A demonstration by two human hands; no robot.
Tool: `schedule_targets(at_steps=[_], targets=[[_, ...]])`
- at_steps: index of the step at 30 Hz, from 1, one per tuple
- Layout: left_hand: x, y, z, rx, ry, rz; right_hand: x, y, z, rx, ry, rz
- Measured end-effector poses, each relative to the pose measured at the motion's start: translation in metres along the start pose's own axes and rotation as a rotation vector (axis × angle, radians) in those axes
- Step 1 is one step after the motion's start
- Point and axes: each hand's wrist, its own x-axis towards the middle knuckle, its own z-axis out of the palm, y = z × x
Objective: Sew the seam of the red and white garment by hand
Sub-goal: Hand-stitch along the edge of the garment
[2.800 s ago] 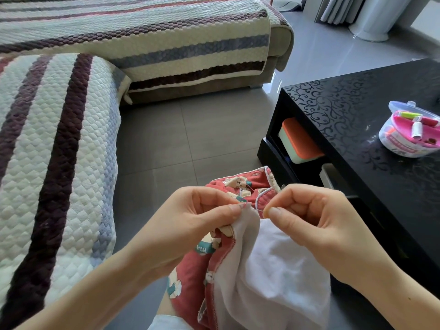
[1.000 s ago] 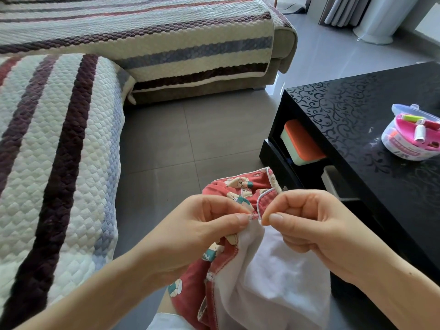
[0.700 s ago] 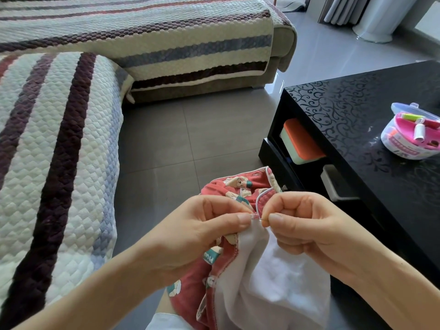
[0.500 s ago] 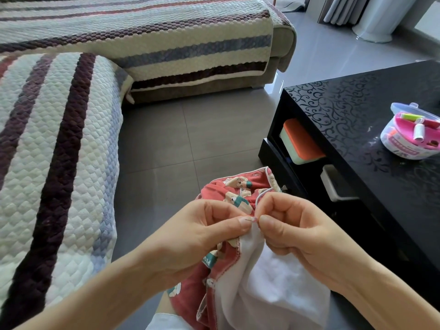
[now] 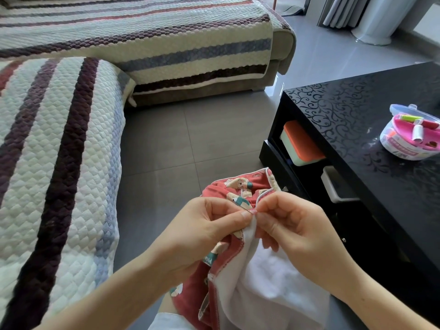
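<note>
Across the upper left of the frame lies a sofa (image 5: pixel 71 163) under a striped quilted cover; a black table (image 5: pixel 357 110) fills the right. Low in the centre, the red and white garment (image 5: pixel 259 289) is pinched at its seam edge by left hand (image 5: pixel 197 232) and right hand (image 5: pixel 292 229), fingers curled. On the table, a round tub (image 5: pixel 402 152) holds thread spools (image 5: pixel 417 132).

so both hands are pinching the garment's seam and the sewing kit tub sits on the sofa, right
Not the sofa: the head view shows the sewing kit tub on the black table. The left hand and right hand do pinch the garment seam.
</note>
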Motion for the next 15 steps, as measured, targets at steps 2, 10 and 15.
schedule_targets(at_steps=[2,10,15], targets=[[-0.001,0.002,-0.001,0.025,0.016,0.008,-0.002,0.0,-0.001,-0.14,-0.024,-0.043],[-0.002,0.013,-0.004,0.151,-0.061,0.092,0.001,-0.008,-0.003,-0.597,0.186,-0.451],[-0.006,0.016,-0.003,0.145,-0.079,0.099,0.006,-0.017,-0.007,-0.855,0.293,-0.637]])
